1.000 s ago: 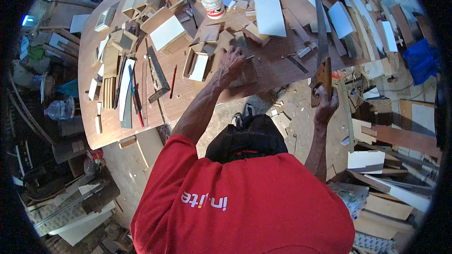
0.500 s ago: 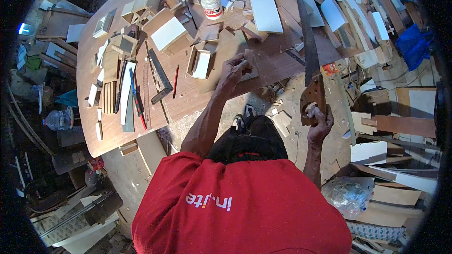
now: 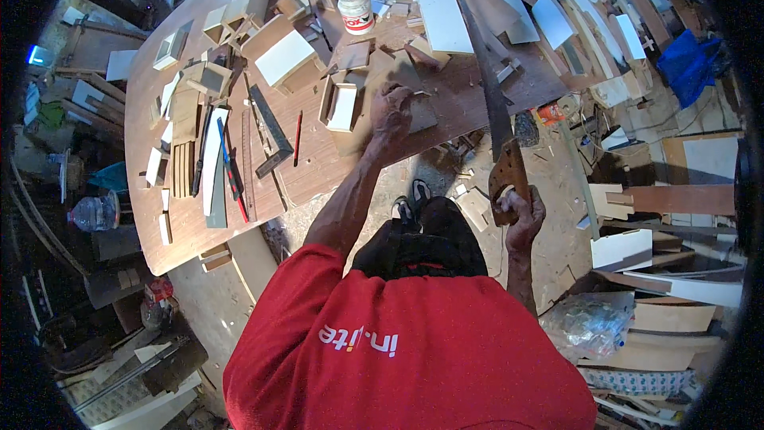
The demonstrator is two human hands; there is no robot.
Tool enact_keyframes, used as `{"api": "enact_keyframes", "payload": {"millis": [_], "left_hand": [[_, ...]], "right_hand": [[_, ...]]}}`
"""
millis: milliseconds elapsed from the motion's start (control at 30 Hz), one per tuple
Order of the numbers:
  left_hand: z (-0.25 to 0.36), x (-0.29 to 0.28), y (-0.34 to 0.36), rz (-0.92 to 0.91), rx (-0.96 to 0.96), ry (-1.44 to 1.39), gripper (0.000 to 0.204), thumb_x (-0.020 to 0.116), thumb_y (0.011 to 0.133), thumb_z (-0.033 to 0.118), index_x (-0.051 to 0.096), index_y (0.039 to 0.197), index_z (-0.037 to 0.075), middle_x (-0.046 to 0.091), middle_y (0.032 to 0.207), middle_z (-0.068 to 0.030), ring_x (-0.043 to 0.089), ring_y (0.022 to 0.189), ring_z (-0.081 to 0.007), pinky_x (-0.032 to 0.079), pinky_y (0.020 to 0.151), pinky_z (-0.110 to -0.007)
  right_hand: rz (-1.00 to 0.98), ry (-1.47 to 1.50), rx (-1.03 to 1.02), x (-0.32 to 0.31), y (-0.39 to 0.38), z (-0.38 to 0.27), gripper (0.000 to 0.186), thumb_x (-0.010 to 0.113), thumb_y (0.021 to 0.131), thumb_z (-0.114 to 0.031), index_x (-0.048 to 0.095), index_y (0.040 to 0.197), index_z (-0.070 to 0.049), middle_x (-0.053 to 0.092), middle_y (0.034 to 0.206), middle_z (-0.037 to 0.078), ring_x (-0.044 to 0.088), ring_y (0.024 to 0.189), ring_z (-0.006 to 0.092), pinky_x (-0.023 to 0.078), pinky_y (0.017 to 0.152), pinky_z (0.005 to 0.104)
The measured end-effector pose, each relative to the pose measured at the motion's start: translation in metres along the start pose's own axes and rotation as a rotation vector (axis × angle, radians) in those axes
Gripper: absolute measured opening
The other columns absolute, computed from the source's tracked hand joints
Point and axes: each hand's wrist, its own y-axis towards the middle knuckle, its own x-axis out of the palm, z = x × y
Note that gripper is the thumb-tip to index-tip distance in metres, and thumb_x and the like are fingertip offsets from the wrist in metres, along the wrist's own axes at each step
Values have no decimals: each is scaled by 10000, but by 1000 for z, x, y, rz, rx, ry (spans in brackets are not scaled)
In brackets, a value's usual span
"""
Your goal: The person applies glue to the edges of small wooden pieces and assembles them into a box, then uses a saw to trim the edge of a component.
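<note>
My right hand (image 3: 521,215) grips the wooden handle of a long handsaw (image 3: 501,123), its blade angled up past the table's edge toward a white panel. My left hand (image 3: 392,107) is on a brown board (image 3: 422,119) near the front edge, fingers bent; what they hold is unclear. Left of it sit a small open box with a white insert (image 3: 341,107), a red pencil (image 3: 298,138), a dark square (image 3: 270,131) and more pencil-like tools (image 3: 233,179). A white glue tub (image 3: 356,16) stands behind.
Boxes, offcuts and strips crowd the wooden table (image 3: 151,223). Stacked boards and a blue sheet (image 3: 688,68) lie to the right. Below right is a clear plastic bag (image 3: 589,326); at left, a plastic jug (image 3: 94,213) among clutter. The floor (image 3: 541,271) holds scraps.
My right hand and saw have moved left and toward me, the blade tilting left over the table. My left hand shifted slightly at the board; in between it pinched a small wood piece.
</note>
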Motion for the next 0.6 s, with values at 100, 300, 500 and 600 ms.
{"api": "enact_keyframes", "payload": {"millis": [100, 300, 500, 600], "left_hand": [[-23, 7, 15, 235, 354, 440, 176, 637, 750, 74, 691, 916, 93, 633, 886, -44, 595, 852, -251, 482, 679, -368], [-23, 7, 6, 118, 388, 624, 146, 623, 728, 104, 687, 855, 136, 616, 936, -27, 561, 933, -293, 454, 773, -399], [-26, 2, -14, 114, 360, 592, 301, 584, 723, 57, 652, 1015, 57, 602, 1039, -109, 537, 1014, -324, 447, 865, -428], [-19, 4, -21, 178, 236, 506, 385, 579, 736, 71, 587, 1117, 13, 579, 1089, -177, 514, 1052, -365, 432, 906, -451]], "right_hand": [[-11, 9, 44, -3, -15, 2, 151, 610, 820, -164, 503, 796, -61, 517, 639, 14, 498, 574, 94, 406, 545, 245], [16, 109, 161, -8, -43, 4, 171, 640, 810, -161, 501, 802, -63, 512, 635, 15, 488, 569, 93, 409, 550, 248], [-41, -37, 186, -17, -51, 13, 152, 627, 818, -165, 520, 823, -57, 528, 669, 9, 467, 561, 82, 391, 530, 236], [-57, -122, 156, -22, -52, 14, 159, 628, 819, -177, 524, 817, -56, 537, 677, 4, 458, 547, 70, 376, 507, 230]]}}
